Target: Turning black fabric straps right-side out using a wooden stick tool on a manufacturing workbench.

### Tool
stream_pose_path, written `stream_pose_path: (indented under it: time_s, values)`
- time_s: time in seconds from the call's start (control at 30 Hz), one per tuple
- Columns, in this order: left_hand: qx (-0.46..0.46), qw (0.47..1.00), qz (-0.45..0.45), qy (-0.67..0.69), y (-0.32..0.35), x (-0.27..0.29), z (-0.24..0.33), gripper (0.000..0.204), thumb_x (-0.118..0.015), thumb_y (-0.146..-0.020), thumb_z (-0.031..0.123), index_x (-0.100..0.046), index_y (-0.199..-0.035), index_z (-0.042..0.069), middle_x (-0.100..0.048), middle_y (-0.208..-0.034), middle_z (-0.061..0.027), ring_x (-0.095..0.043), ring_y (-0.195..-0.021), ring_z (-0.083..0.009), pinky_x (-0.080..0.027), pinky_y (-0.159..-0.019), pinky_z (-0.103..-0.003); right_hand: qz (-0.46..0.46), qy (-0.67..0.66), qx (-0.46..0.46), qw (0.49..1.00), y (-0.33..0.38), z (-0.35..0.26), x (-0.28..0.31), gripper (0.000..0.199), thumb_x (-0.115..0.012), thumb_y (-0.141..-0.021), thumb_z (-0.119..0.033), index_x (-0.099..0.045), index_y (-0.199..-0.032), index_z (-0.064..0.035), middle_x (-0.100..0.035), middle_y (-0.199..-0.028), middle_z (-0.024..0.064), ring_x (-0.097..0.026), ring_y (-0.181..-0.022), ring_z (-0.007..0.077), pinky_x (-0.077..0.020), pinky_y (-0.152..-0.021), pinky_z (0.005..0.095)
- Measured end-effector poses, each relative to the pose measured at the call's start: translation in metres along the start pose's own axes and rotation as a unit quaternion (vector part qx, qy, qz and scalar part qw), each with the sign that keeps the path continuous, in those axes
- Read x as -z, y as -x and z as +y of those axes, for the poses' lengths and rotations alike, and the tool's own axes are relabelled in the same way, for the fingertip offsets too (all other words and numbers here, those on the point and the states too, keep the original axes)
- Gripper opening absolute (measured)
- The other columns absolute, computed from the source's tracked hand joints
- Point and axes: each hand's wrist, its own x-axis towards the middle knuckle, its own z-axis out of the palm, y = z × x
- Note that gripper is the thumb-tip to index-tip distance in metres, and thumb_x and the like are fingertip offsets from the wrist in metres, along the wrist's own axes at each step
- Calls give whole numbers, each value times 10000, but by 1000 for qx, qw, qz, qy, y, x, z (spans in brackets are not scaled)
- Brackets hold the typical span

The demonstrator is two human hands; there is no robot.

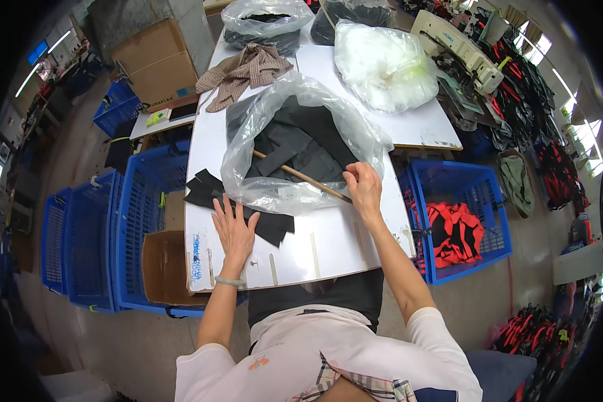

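My left hand [234,230] lies with its fingers spread on black fabric strips [271,226] at the table's left side. A pale bangle [230,281] circles that wrist. In front of me a clear plastic bag [248,114] stands with its mouth rolled open, full of black fabric pieces [295,144]. At the bag's right rim my right hand [364,193] is closed, its fingertips pinching the end of a long black fabric piece [328,130]. A thin wooden stick [301,177] lies slantwise across the bag's opening, its near end beside my right hand.
The white table [308,251] also bears a checked cloth [251,70], another clear plastic bag [385,67] and more filled bags behind. Blue crates [130,221] line the left; a blue crate [449,167] with red-and-black pieces stands right. A sewing machine [455,50] is at the far right.
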Motion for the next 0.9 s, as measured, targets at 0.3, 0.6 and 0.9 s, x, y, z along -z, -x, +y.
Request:
stream_pose_path:
  time_s: [0.3,0.6,0.9]
  values:
    - [-139,950,191,205,-36,31,58,209,-644,-747,17,-609,-950,-11,-542,-967,-131,-492,-972,-314,-408,-838,-418,-10,-24,114,993,-34,-19,-50,182,-675,-698,-27,-618,-870,-26,-563,-885,111,-563,-885,299,-471,-750,394]
    - [-157,982,107,12,-127,-16,66,102,-593,-797,98,-574,-834,5,-565,-950,-126,-501,-936,-308,-396,-796,-405,-59,-163,-7,985,-14,-30,-24,122,-650,-748,-93,-642,-807,14,-603,-784,119,-602,-679,270,-477,-636,352]
    - [-201,973,94,67,-127,-10,82,125,-626,-767,94,-573,-831,1,-582,-1018,-167,-534,-1014,-333,-426,-832,-428,-81,-339,-75,934,2,-44,-9,142,-630,-824,-98,-650,-871,35,-622,-687,30,-548,-586,63,-437,-550,192]
